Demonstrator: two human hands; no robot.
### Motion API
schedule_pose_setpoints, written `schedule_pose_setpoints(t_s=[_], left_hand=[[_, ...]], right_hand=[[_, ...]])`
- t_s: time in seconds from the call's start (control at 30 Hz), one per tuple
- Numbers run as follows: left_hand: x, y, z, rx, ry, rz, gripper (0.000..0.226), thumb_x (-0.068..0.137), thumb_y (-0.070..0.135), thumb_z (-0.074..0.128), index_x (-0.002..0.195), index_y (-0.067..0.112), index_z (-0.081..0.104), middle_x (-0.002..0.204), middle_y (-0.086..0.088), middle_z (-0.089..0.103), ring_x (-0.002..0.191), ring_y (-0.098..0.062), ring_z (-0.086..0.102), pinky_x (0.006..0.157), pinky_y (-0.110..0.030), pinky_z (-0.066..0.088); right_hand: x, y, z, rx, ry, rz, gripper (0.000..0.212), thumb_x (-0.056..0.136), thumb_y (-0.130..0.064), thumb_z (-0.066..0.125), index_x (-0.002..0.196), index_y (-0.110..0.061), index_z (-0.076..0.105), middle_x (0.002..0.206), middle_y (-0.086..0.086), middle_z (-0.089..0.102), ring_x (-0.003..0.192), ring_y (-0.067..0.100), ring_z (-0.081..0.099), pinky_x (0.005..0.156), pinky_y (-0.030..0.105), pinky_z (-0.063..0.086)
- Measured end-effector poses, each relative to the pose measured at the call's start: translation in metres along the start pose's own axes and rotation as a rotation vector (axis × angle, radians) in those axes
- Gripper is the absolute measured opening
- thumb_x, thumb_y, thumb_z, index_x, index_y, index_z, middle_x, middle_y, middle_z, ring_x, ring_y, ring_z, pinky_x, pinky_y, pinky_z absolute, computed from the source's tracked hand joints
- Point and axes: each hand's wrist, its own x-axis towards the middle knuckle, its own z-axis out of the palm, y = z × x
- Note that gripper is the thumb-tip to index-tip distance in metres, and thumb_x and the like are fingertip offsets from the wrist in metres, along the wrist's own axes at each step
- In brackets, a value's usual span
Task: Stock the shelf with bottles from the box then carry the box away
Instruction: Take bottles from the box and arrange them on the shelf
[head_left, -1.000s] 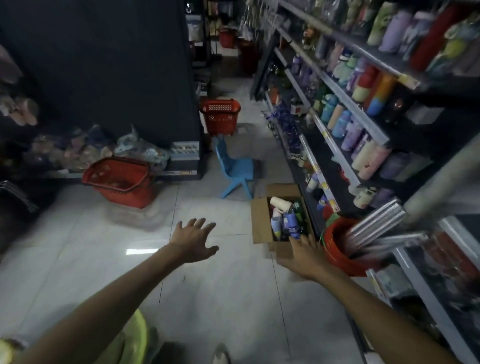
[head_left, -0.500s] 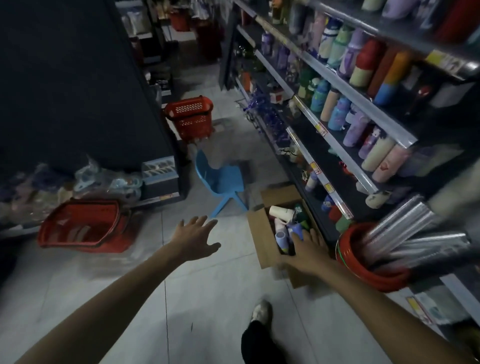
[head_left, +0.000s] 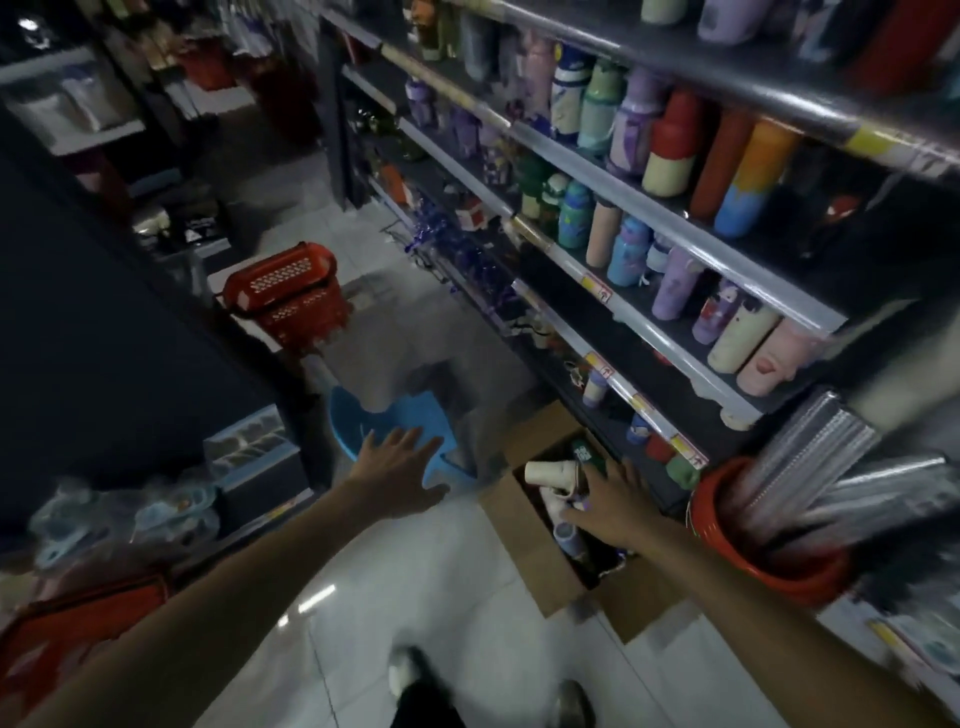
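Observation:
An open cardboard box (head_left: 524, 525) sits on the tiled floor against the foot of the shelving (head_left: 670, 332) on the right. Several bottles lie inside it, among them a cream one (head_left: 549, 474) and a dark green one (head_left: 583, 453). My right hand (head_left: 613, 506) hovers over the box with fingers spread, right above the bottles; whether it touches one is unclear. My left hand (head_left: 397, 475) is stretched out to the left of the box, fingers spread, holding nothing. The shelves carry many coloured bottles (head_left: 670, 150).
A small blue chair (head_left: 410, 415) stands just beyond my left hand. A red basket (head_left: 288, 293) sits farther down the aisle, another red basket (head_left: 67, 634) at lower left. A red bucket (head_left: 769, 566) with shiny rolls stands right of the box. My feet (head_left: 410, 675) show below.
I have stepped closer to the box and the view has swung toward the shelves. My right hand has moved from the box's near edge to over the bottles; my left hand stays spread.

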Motion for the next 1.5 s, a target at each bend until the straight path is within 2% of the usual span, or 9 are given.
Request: schedule_pose_setpoints(t_s=[0.27, 0.47, 0.57, 0.67, 0.83, 0.97, 1.17, 1.3, 1.5], left_hand=[[0.132, -0.051, -0.045, 0.074, 0.044, 0.336, 0.113, 0.06, 0.083, 0.014, 0.16, 0.031, 0.023, 0.166, 0.0, 0.025, 0.152, -0.028, 0.023, 0.121, -0.052, 0.018], [0.211, -0.052, -0.063, 0.157, -0.033, 0.535, 0.085, 0.09, 0.069, 0.048, 0.16, 0.032, 0.017, 0.167, 0.0, 0.019, 0.153, -0.027, 0.018, 0.121, -0.055, 0.014], [0.234, -0.03, -0.072, 0.249, -0.033, 0.677, 0.087, 0.09, 0.069, 0.044, 0.161, 0.029, 0.015, 0.168, -0.004, 0.016, 0.153, -0.029, 0.018, 0.122, -0.055, 0.014], [0.253, 0.0, -0.074, 0.292, -0.042, 0.81, 0.092, 0.083, 0.072, 0.038, 0.161, 0.028, 0.013, 0.169, -0.004, 0.013, 0.154, -0.031, 0.013, 0.121, -0.057, 0.016], [0.286, 0.048, -0.073, 0.386, -0.043, 0.941, 0.085, 0.091, 0.069, 0.044, 0.16, 0.029, 0.015, 0.169, -0.008, 0.013, 0.154, -0.033, 0.013, 0.12, -0.059, 0.01], [0.306, 0.071, -0.086, 0.508, -0.016, 1.045, 0.083, 0.09, 0.07, 0.045, 0.159, 0.03, 0.02, 0.167, -0.007, 0.02, 0.152, -0.033, 0.022, 0.119, -0.058, 0.013], [0.326, 0.105, -0.126, 0.657, 0.091, 1.265, 0.078, 0.071, 0.073, 0.059, 0.133, 0.025, 0.062, 0.131, -0.01, 0.066, 0.114, -0.036, 0.067, 0.087, -0.063, 0.054], [0.333, 0.143, -0.141, 0.638, 0.099, 1.349, 0.087, 0.084, 0.073, 0.053, 0.155, 0.027, 0.033, 0.16, -0.007, 0.034, 0.145, -0.034, 0.034, 0.113, -0.067, 0.028], [0.345, 0.183, -0.137, 0.684, 0.032, 1.435, 0.087, 0.089, 0.073, 0.043, 0.16, 0.03, 0.017, 0.168, -0.006, 0.016, 0.154, -0.032, 0.015, 0.12, -0.064, 0.008]], right_hand=[[0.045, -0.035, -0.014, 0.095, 0.031, 0.29, 0.09, 0.093, -0.068, 0.053, 0.159, -0.016, 0.022, 0.166, 0.018, 0.016, 0.155, 0.04, 0.007, 0.123, 0.048, 0.011], [0.055, -0.059, 0.001, 0.209, 0.182, 0.484, 0.097, 0.081, -0.081, 0.05, 0.154, -0.018, 0.04, 0.16, 0.022, 0.033, 0.151, 0.042, 0.026, 0.121, 0.051, 0.027], [0.066, -0.053, 0.027, 0.318, 0.209, 0.557, 0.089, 0.067, -0.079, 0.047, 0.122, -0.013, 0.071, 0.125, 0.027, 0.064, 0.119, 0.051, 0.06, 0.094, 0.059, 0.054], [0.066, -0.056, 0.032, 0.346, 0.269, 0.599, 0.08, 0.064, -0.072, 0.05, 0.106, -0.01, 0.077, 0.102, 0.023, 0.069, 0.089, 0.047, 0.069, 0.073, 0.052, 0.059], [0.084, -0.03, 0.033, 0.413, 0.267, 0.709, 0.088, 0.064, -0.076, 0.05, 0.136, -0.026, 0.059, 0.137, 0.008, 0.056, 0.125, 0.036, 0.052, 0.1, 0.048, 0.048], [0.088, -0.025, 0.023, 0.516, 0.194, 0.764, 0.113, 0.061, -0.088, 0.033, 0.153, -0.023, 0.036, 0.16, 0.017, 0.028, 0.148, 0.041, 0.025, 0.117, 0.052, 0.03], [0.09, -0.015, 0.017, 0.599, 0.222, 0.87, 0.117, 0.064, -0.09, 0.029, 0.158, -0.02, 0.026, 0.166, 0.016, 0.017, 0.152, 0.039, 0.017, 0.12, 0.052, 0.024], [0.09, -0.007, 0.019, 0.631, 0.353, 0.917, 0.105, 0.065, -0.085, 0.042, 0.145, -0.017, 0.047, 0.15, 0.016, 0.041, 0.136, 0.042, 0.04, 0.107, 0.052, 0.039], [0.084, -0.008, 0.018, 0.773, 0.325, 1.108, 0.102, 0.085, -0.075, 0.056, 0.162, -0.024, 0.014, 0.167, 0.013, 0.016, 0.154, 0.04, 0.012, 0.122, 0.047, 0.016]])
